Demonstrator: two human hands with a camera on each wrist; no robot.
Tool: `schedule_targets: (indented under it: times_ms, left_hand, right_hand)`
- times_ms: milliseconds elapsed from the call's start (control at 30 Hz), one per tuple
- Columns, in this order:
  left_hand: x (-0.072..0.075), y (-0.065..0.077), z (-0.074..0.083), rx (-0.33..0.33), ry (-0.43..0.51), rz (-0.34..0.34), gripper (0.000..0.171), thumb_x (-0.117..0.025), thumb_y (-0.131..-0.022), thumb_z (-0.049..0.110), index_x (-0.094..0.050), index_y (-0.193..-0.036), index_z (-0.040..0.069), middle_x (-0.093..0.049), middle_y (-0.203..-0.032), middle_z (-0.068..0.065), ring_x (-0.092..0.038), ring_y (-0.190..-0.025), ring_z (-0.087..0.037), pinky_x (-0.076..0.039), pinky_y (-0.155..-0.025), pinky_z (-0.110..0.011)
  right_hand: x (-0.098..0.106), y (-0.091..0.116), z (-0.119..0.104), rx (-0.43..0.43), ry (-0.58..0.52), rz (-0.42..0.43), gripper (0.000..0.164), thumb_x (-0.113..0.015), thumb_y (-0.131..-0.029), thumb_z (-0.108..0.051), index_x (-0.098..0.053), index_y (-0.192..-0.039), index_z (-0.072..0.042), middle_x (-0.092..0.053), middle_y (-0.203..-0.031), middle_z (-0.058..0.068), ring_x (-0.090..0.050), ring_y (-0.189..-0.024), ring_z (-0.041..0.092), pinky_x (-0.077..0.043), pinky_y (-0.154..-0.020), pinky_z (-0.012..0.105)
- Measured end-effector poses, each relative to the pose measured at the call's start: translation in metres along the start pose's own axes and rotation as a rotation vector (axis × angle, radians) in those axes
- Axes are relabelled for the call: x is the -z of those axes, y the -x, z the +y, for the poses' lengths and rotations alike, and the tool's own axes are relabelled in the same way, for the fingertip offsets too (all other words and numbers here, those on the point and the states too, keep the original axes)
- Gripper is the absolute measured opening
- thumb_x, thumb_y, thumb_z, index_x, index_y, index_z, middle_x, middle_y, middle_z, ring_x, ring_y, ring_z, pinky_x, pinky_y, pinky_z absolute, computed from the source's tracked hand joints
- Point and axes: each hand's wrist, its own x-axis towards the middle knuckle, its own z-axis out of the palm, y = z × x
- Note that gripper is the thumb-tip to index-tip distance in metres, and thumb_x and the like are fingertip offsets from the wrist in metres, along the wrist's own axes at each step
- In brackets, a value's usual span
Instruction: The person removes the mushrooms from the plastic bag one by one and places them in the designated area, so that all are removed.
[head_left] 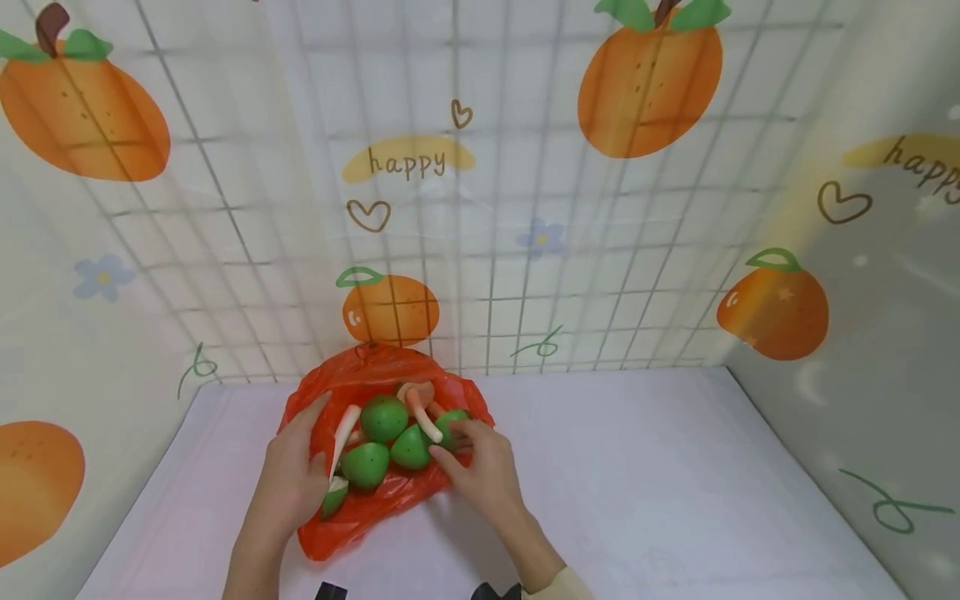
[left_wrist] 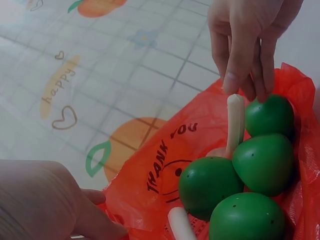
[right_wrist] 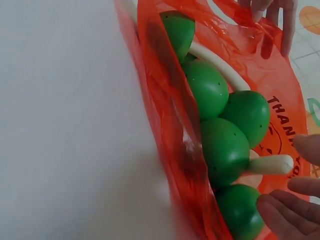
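A red plastic bag (head_left: 330,542) lies with its mouth spread, printed THANK YOU inside. Several smooth green rounded pieces with small dark dots, such as the green piece (head_left: 384,418), sit in it. Among them are a pale curved stalk (head_left: 425,419) with a peach-coloured end and another pale stalk (head_left: 345,432) at the left. My left hand (head_left: 294,475) holds the bag's left rim, with part of a finger showing through the red film. My right hand (head_left: 487,467) is over the right side, fingers apart; its fingertips are at a green piece (right_wrist: 240,212) beside the stalk (right_wrist: 270,165).
The bag stands on a white table (head_left: 637,483), near its back edge. Behind and at the sides hang pale curtains (head_left: 510,150) printed with oranges, hearts and the word happy, with a wire grid showing through. Two dark objects (head_left: 495,592) poke in at the bottom edge.
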Motion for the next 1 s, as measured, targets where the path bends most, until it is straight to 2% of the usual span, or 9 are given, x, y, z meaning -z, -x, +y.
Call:
schedule_targets:
  times_ms: [167,267,533,733,1000]
  left_hand:
    - [-0.002,0.002,-0.003,0.011,0.009,-0.003,0.076,-0.058,-0.094,-0.013,-0.033,-0.164,0.006,-0.041,-0.162,-0.019,-0.034,-0.151,-0.045,-0.036,-0.116,-0.065]
    - [-0.003,0.002,-0.003,0.009,0.009,0.004,0.076,-0.059,-0.094,-0.013,-0.034,-0.163,0.006,-0.042,-0.161,-0.019,-0.035,-0.15,-0.045,-0.036,-0.117,-0.064]
    - [-0.002,0.0,-0.004,-0.022,-0.003,0.028,0.076,-0.059,-0.093,-0.014,-0.036,-0.162,0.005,-0.044,-0.16,-0.02,-0.037,-0.149,-0.046,-0.036,-0.117,-0.064]
    - [0.0,-0.001,-0.003,-0.009,-0.01,0.023,0.077,-0.06,-0.092,-0.013,-0.035,-0.163,0.006,-0.044,-0.16,-0.019,-0.038,-0.148,-0.045,-0.036,-0.116,-0.065]
    - [0.001,-0.001,-0.001,0.004,-0.007,0.013,0.078,-0.061,-0.093,-0.012,-0.034,-0.164,0.006,-0.042,-0.161,-0.019,-0.036,-0.149,-0.045,-0.037,-0.116,-0.064]
  right_hand:
    - [-0.011,-0.003,-0.001,-0.042,-0.109,0.014,0.029,-0.083,-0.091,-0.012,-0.074,-0.112,0.005,-0.077,-0.099,0.009,-0.076,-0.087,0.025,-0.064,-0.077,0.03]
    - [-0.014,-0.004,-0.001,-0.066,-0.137,0.031,0.026,-0.083,-0.091,-0.01,-0.075,-0.11,0.005,-0.077,-0.097,0.009,-0.076,-0.085,0.022,-0.064,-0.075,0.029]
    - [-0.017,-0.011,0.0,-0.131,-0.14,0.059,0.016,-0.082,-0.09,-0.005,-0.078,-0.105,0.001,-0.077,-0.095,0.007,-0.076,-0.083,0.02,-0.064,-0.073,0.028]
    - [-0.016,-0.015,-0.001,-0.153,-0.144,0.081,0.013,-0.08,-0.091,-0.002,-0.078,-0.104,0.0,-0.078,-0.096,0.007,-0.077,-0.084,0.021,-0.065,-0.074,0.03]
    - [-0.013,-0.015,0.003,-0.2,-0.176,0.188,0.013,-0.079,-0.092,-0.002,-0.08,-0.105,-0.001,-0.078,-0.095,0.007,-0.077,-0.085,0.022,-0.065,-0.076,0.032]
